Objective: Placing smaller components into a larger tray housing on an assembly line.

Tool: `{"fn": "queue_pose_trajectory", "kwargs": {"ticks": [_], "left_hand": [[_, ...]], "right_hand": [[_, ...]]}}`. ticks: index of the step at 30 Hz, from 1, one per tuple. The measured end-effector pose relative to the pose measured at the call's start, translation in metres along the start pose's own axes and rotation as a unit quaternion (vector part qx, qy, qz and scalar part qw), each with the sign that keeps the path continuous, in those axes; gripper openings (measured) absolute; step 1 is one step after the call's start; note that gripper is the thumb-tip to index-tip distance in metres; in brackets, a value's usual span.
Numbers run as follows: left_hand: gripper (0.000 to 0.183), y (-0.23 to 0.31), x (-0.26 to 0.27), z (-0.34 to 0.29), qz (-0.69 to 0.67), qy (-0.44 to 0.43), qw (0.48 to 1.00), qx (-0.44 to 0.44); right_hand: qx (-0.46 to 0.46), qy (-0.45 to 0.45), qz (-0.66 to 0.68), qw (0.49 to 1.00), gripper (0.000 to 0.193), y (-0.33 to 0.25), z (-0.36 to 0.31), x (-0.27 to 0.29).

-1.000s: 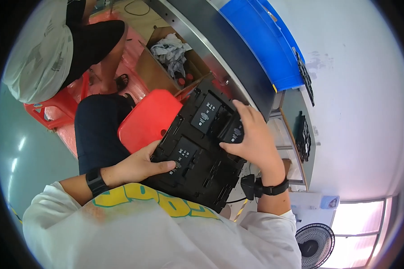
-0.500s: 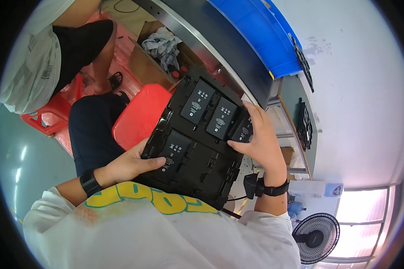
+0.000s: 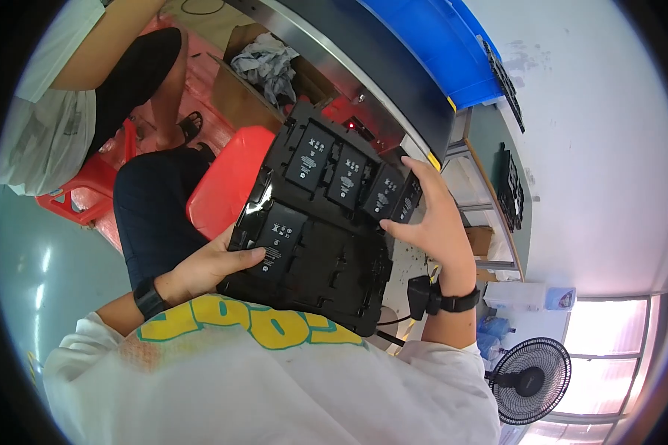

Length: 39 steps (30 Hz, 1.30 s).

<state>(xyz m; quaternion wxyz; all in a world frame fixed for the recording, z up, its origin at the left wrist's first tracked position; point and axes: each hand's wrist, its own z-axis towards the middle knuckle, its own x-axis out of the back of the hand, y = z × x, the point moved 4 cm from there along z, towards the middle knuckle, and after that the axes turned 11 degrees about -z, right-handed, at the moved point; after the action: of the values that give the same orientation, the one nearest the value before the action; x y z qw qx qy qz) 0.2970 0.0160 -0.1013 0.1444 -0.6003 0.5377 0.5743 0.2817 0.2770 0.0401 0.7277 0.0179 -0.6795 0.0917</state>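
Note:
A black plastic tray (image 3: 326, 256) is tilted in front of my body, with several flat black batteries in its pockets. One battery (image 3: 278, 237) lies in the near left pocket; others, such as this upper left battery (image 3: 308, 159), form a row along the far side. My left hand (image 3: 211, 267) grips the tray's left near edge, its thumb over the near battery. My right hand (image 3: 438, 222) holds the tray's right end, thumb and fingers spread around the rightmost battery (image 3: 410, 199). Whether it also presses on that battery, I cannot tell. Several near right pockets hold no battery.
Beyond the tray runs a dark conveyor belt (image 3: 371, 67) with a metal rail, and a blue bin (image 3: 430, 52) behind it. A cardboard box (image 3: 237, 96) with crumpled wrapping, a red stool (image 3: 230, 174) and a seated person (image 3: 59, 126) are at left. A fan (image 3: 531, 380) stands at right.
The tray has shifted slightly left and tilted, with both hands still on it. More of the batteries at its right end now shows. The seated person's arm has come lower into view.

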Motion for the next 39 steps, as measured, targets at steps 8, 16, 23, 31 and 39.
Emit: {"fn": "queue_pose_trajectory", "kwargs": {"ticks": [8,16,23,31,39], "left_hand": [[0.063,0.006,-0.006,-0.003,-0.003,-0.025,1.0,-0.017],[0.059,0.006,-0.014,0.012,-0.08,-0.064,0.994,-0.03],[0.055,0.013,-0.028,0.024,-0.077,-0.083,0.993,-0.027],[0.051,0.023,-0.041,0.026,-0.069,-0.058,0.995,-0.052],[0.052,0.026,-0.043,0.028,-0.094,-0.045,0.993,-0.062]], "right_hand": [[-0.008,-0.045,0.005,0.999,0.082,0.005,0.005,-0.013],[-0.015,0.092,-0.033,0.995,0.079,-0.001,0.002,0.023],[-0.011,0.078,0.015,0.997,0.078,0.007,-0.005,0.053],[0.08,0.06,0.002,0.995,0.076,-0.042,-0.018,0.054],[0.033,-0.002,-0.019,0.999,0.081,-0.054,-0.028,0.044]]}}
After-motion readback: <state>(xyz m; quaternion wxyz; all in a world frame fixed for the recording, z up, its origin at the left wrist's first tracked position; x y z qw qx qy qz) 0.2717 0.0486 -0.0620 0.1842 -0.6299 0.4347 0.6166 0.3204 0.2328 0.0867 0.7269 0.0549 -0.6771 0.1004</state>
